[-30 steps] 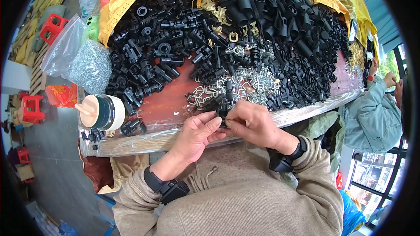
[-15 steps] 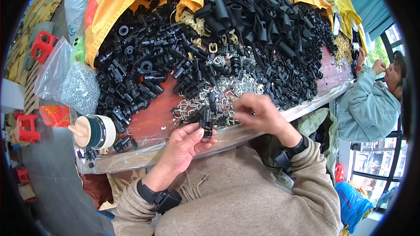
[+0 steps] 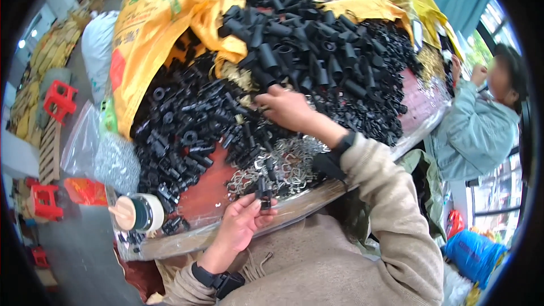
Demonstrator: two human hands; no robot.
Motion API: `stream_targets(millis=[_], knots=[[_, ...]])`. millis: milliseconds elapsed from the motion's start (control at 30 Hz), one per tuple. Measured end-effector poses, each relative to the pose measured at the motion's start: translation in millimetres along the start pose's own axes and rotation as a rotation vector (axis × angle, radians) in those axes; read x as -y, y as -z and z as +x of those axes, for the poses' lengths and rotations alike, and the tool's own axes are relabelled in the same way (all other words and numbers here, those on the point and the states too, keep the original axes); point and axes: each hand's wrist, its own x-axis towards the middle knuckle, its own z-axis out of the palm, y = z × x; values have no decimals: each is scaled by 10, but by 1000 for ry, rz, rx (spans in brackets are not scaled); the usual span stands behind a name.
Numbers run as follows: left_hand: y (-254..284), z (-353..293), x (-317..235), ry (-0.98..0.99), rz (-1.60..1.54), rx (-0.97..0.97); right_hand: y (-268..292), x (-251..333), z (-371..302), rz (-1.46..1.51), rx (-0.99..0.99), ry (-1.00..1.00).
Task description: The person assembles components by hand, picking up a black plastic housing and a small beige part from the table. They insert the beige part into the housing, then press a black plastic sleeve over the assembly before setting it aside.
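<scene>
Near the table's front edge, my left hand [image 3: 242,222] pinches a small black plastic part [image 3: 264,197] between thumb and fingers, held upright. My right hand [image 3: 288,109] reaches forward over the middle of the heap, palm down with fingers bent. Its fingertips are at some small beige pieces [image 3: 245,101], beside the black plastic tubes [image 3: 272,56]; whether they grip anything is unclear. Bent silver metal clips [image 3: 292,161] lie between my hands. To their left spreads a pile of black ribbed plastic fittings [image 3: 190,136].
Yellow woven sacks [image 3: 170,28] stand at the back. A cup with a beige lid [image 3: 133,212] sits at the left corner, near a clear bag of small metal pieces [image 3: 116,164]. At right, another person [image 3: 470,119] sits by the table. Red stools [image 3: 59,101] stand on the floor.
My right hand has moved forward and left, from above the silver clips to the beige pieces. My left hand still holds the black plastic part. The view has tilted up.
</scene>
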Motion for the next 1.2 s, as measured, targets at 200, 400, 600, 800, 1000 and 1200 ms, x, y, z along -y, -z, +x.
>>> stream_targets(millis=[200, 400, 600, 800, 1000, 1200], knots=[[-29, -2, -4, -8, 15, -2, -192, -85, 69, 47, 30, 8], [17, -6, -14, -49, -25, 15, 160, 70, -183, 215, -54, -3], [7, -6, 71, -171, -98, -37, 494, 493, -583, 619, 243, -39], [-45, -5, 79, -298, 35, 46, 384, 775, -796, 594, 670, 217], [-47, -32, 28, -233, 70, 97, 377, 893, -801, 661, 695, 167], [-57, -38, -10, -257, 24, 27, 440, 924, -845, 886, 581, -55]])
